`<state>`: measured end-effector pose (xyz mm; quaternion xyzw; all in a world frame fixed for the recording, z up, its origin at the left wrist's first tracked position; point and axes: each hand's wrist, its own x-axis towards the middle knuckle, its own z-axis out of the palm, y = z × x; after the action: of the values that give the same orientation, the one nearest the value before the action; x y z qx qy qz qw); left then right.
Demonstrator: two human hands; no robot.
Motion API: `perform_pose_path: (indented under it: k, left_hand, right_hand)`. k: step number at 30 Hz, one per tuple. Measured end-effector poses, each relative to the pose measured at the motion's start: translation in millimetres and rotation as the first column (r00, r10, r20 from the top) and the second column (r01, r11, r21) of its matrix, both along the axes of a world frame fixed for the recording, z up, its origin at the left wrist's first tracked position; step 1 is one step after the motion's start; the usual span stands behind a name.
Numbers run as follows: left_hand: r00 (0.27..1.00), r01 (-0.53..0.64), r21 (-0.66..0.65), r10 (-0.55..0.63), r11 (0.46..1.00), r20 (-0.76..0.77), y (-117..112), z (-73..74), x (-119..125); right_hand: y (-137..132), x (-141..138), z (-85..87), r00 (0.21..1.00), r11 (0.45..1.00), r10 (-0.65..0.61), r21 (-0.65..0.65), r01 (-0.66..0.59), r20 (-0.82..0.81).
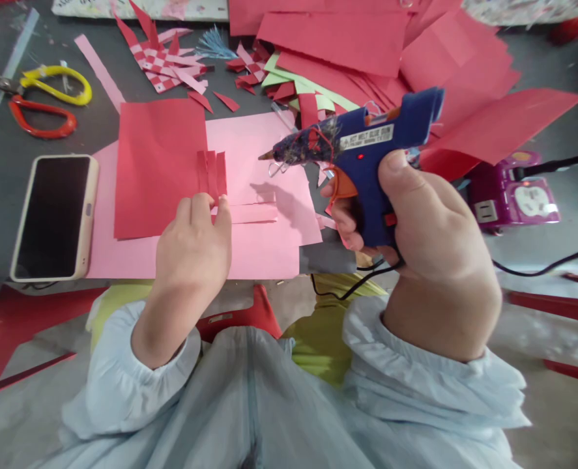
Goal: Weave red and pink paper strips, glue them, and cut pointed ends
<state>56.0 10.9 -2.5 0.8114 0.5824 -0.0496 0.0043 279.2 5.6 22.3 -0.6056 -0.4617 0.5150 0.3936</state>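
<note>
My right hand (425, 221) is wrapped round a blue hot glue gun (367, 176) with an orange trigger, a small red light and a smudged nozzle pointing left. The gun is held above pink paper (254, 260). My left hand (193, 244) has its fingers bent and closed at the lower ends of upright red paper strips (212, 170); the fingertips partly hide the grip. These strips lie at the right edge of a red paper sheet (156, 169). Right of my left fingers, pink paper strips (252, 213) lie sideways.
Left are a phone (54, 218) and scissors (57, 85) with yellow and red handles. At the back lie a woven red-and-pink paper piece (164, 62), a blue tassel (214, 43) and stacked red paper (332, 39). A purple power socket (518, 195) with cables stands right.
</note>
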Motion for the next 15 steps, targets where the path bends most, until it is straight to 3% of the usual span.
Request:
perform_pose_path:
  k: [6, 12, 13, 15]
  left_hand:
    - [0.992, -0.062, -0.002, 0.062, 0.998, 0.110, 0.1, -3.0, -0.3]
    - [0.986, 0.035, 0.029, -0.039, 0.999, 0.164, 2.4, 6.7, -12.7]
    - [0.975, 0.016, 0.066, -0.031, 0.998, 0.221, 2.6, 7.7, -14.8]
    - [0.954, -0.131, 0.181, 0.074, 0.975, 0.290, 2.4, 8.2, -16.9]
  right_hand:
    - [0.6, -1.2, -1.0, 1.000, 1.000, -0.005, 0.010, 0.005, 0.001]
    - [0.3, -2.1, -0.3, 1.000, 0.999, 0.018, 0.032, -0.018, 0.005]
    - [0.0, -1.6, -0.2, 1.000, 0.999, 0.023, 0.028, -0.024, 0.010]
    - [-0.4, -0.8, -0.1, 1.000, 1.000, 0.015, 0.027, -0.015, 0.018]
